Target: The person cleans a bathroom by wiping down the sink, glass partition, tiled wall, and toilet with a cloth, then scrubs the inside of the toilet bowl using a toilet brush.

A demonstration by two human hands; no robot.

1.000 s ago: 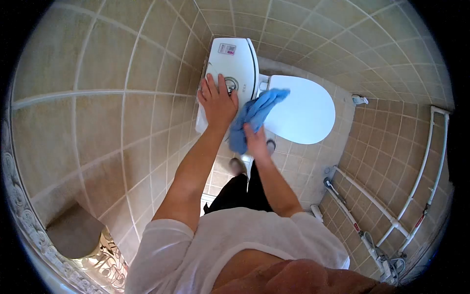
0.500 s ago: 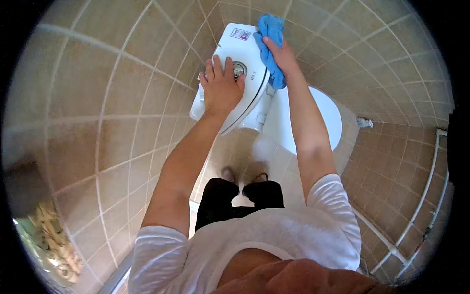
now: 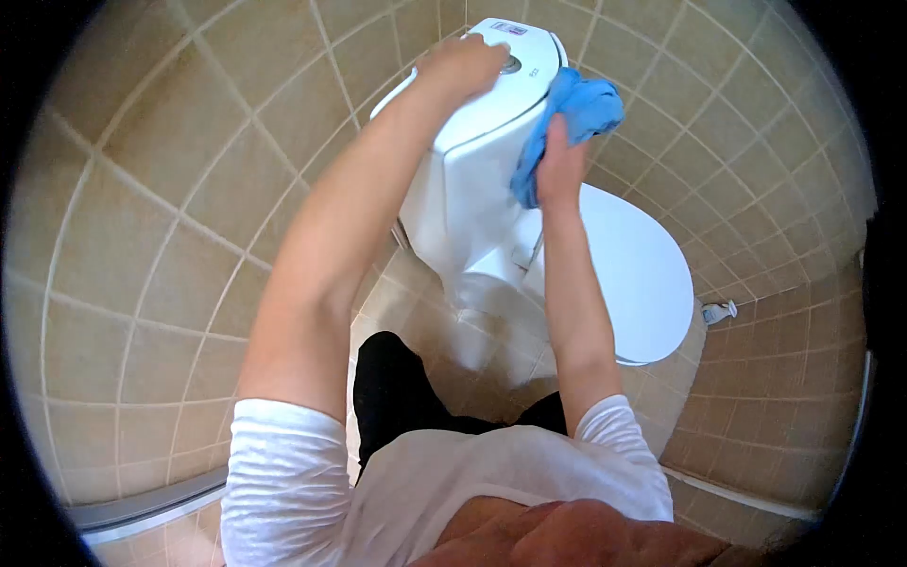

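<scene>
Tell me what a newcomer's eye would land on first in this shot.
The bright blue cloth stands out first, bunched in the right hand beside the front of the white toilet tank. Next comes the left hand, at the tank's top near the round flush button. Lower right in the view, the closed white toilet lid makes a large pale shape against the beige floor tiles.

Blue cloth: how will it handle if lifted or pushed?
The blue cloth is likely floppy: it bunches and folds about the right hand. Probably light for its size, since it looks like thin fabric. Pushed, it would likely crumple rather than roll, given its loose creases.
</scene>
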